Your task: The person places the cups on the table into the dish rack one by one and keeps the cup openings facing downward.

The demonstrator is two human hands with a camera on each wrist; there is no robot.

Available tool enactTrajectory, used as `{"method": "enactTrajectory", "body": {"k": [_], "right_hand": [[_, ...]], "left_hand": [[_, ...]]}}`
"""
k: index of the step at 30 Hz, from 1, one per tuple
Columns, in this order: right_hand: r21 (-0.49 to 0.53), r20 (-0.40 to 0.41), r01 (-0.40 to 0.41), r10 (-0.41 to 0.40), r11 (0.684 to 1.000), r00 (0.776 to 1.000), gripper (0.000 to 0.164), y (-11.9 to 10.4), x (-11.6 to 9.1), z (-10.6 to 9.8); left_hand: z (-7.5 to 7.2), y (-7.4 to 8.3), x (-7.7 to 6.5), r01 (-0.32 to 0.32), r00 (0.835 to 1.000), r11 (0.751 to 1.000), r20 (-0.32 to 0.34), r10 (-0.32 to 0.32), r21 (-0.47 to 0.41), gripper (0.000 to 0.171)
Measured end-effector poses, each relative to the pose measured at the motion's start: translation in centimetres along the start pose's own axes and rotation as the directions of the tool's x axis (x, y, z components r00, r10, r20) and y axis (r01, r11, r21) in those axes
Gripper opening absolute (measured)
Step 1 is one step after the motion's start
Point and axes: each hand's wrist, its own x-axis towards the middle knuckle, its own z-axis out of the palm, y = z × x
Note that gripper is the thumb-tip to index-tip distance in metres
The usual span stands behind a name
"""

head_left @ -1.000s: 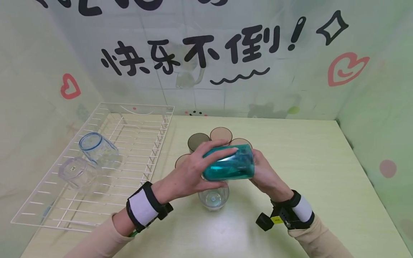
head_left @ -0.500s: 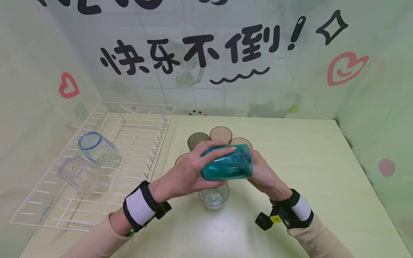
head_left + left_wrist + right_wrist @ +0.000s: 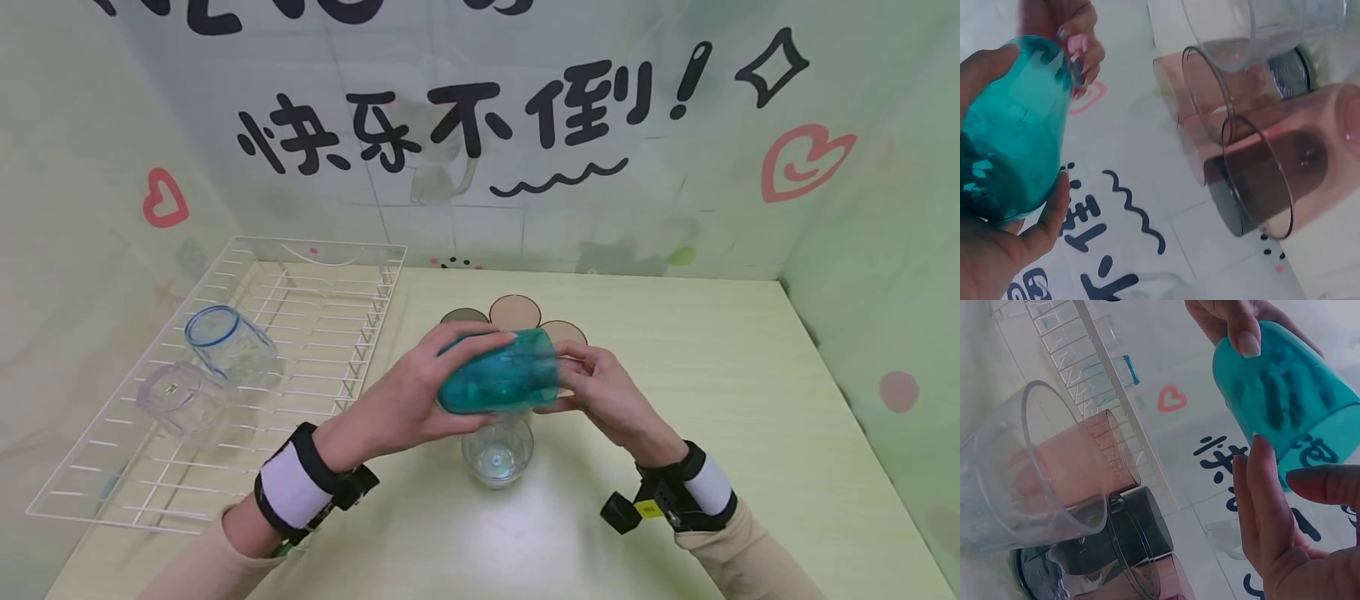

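Observation:
A teal see-through cup (image 3: 491,375) lies on its side in the air above the table. My left hand (image 3: 397,400) grips it around the body, thumb below and fingers over the top. The cup's open end points right, towards my right hand (image 3: 609,400). In the right wrist view, that hand's fingers (image 3: 1269,500) are extended right at the cup's rim, thumb apart from them. Below stands a clear cup (image 3: 497,458), partly hidden behind the teal one. Behind the hands are pink cups (image 3: 515,312) and a grey cup (image 3: 465,316), partly covered.
A white wire rack (image 3: 322,245) stands at the left. In it lie a blue-rimmed clear cup (image 3: 234,343) and a plain clear cup (image 3: 180,400), both tilted with their bases up. A printed curtain (image 3: 675,192) encloses the table at the back and sides.
The teal cup has moved left with my left hand. My right hand, earlier at the cup's open end and partly hidden by it, now shows its fingers loosened at the rim.

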Motion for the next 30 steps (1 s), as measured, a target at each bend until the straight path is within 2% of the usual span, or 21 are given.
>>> {"method": "enactTrajectory", "body": {"k": [6, 13, 21, 27, 30], "right_hand": [[-0.035, -0.022, -0.015, 0.014, 0.999, 1.000, 0.029, 0.2, 0.0, -0.2], [-0.025, -0.038, -0.029, 0.028, 0.999, 0.999, 0.029, 0.4, 0.1, -0.3], [-0.069, -0.056, -0.031, 0.027, 0.997, 0.998, 0.033, 0.6, -0.1, -0.7], [-0.090, -0.068, -0.037, 0.030, 0.995, 0.997, 0.031, 0.7, -0.2, -0.9], [-0.094, -0.073, -0.043, 0.036, 0.995, 0.997, 0.031, 0.8, -0.2, -1.0]], "left_hand": [[-2.1, 0.1, -0.9, 0.087, 0.996, 0.996, -0.002, -0.087, 0.024, 0.080], [-4.5, 0.2, -2.6, 0.196, 0.980, 0.976, -0.036, -0.193, 0.091, 0.078], [-7.1, 0.2, -5.0, 0.278, 0.960, 0.938, -0.092, -0.264, 0.205, 0.081], [-8.7, 0.2, -6.9, 0.373, 0.928, 0.892, -0.117, -0.354, 0.256, 0.081], [-9.3, 0.2, -7.8, 0.397, 0.918, 0.874, -0.123, -0.377, 0.279, 0.081]]}}
